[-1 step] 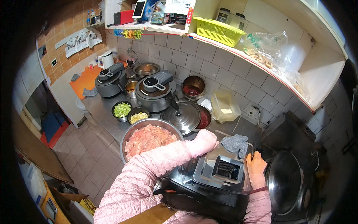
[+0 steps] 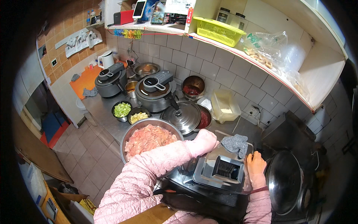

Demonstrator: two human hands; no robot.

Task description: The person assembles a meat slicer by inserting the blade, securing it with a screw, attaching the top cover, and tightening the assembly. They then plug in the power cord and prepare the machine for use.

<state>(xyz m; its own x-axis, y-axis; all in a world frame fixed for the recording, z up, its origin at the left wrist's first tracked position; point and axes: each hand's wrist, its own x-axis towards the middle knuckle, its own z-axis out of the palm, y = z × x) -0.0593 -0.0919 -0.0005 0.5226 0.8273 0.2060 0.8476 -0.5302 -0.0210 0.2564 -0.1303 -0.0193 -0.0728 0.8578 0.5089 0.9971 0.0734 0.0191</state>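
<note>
A steel machine with a dark slatted opening in its top stands before me, its kind not certain. My left hand, closed in what looks like a pale pink glove, is at its far left corner; the fingertips are hidden. On the right side, my right hand curls its fingers over the machine's edge. Between the hands, a crumpled grey cloth lies on the far part of the top. Left of the machine, my left forearm passes over a large metal bowl of raw, pale pink meat pieces.
Behind the bowl are chopped greens, pale yellow pieces, a steel lid and two grey lidded cookers. A yellowish tub stands by the wall. A black wok is at right; a shelf overhangs.
</note>
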